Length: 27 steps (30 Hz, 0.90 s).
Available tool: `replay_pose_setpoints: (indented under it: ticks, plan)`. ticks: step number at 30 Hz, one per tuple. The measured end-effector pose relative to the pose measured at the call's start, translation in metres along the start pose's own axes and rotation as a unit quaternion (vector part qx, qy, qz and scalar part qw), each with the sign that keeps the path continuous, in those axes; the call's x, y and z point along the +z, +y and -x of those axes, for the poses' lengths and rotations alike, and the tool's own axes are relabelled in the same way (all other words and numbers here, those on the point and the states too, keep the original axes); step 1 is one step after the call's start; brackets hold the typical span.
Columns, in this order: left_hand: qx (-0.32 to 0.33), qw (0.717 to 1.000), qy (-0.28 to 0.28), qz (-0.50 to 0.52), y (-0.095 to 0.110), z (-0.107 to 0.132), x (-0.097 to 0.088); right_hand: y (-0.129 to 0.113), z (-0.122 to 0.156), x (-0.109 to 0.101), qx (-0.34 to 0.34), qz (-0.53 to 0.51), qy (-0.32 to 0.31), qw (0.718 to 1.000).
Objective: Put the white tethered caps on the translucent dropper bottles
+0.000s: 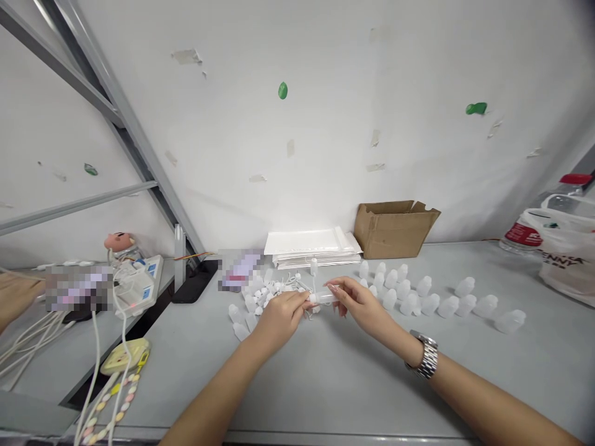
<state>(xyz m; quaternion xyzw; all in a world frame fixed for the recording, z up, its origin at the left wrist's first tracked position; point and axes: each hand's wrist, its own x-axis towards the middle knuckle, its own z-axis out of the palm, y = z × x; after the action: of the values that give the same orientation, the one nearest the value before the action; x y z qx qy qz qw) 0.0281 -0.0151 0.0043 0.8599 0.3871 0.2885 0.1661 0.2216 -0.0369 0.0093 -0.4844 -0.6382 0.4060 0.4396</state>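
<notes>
My left hand (282, 316) and my right hand (360, 303) meet above the grey table (325, 371), both pinching a small translucent plastic bottle (324, 298) held sideways between them. The left fingers close on its cap end, the right fingers on its body. Just behind the left hand lies a heap of small white bottles and caps (263, 297). To the right of my right hand, several capped white bottles (418, 297) stand in loose rows. A metal watch (425, 354) sits on my right wrist.
A stack of white sheets (311, 246) and an open cardboard box (393, 228) stand against the wall. A plastic bag and a red-capped bottle (558, 241) are at the far right. Power strips, cables and a small figurine (121, 243) crowd the left.
</notes>
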Motion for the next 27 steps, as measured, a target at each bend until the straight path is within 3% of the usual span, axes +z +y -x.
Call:
replay_pose_setpoints:
  ticks: [8,16,21,27]
  plan:
    - [-0.088,0.985,-0.033,0.143,0.013,-0.004,-0.006,-0.002,0.005,-0.002,-0.089,0.083,0.024,0.992]
    - [-0.092,0.985,-0.034,0.142,0.015,-0.001,-0.008,0.002,0.012,0.003,-0.244,0.188,0.014,0.951]
    - [-0.176,0.947,-0.050,0.263,0.014,-0.003,-0.007,0.002,0.014,0.006,-0.329,0.205,-0.009,0.922]
    - [-0.184,0.918,-0.083,0.341,0.012,-0.007,-0.009,0.002,0.014,0.004,-0.340,0.193,0.002,0.920]
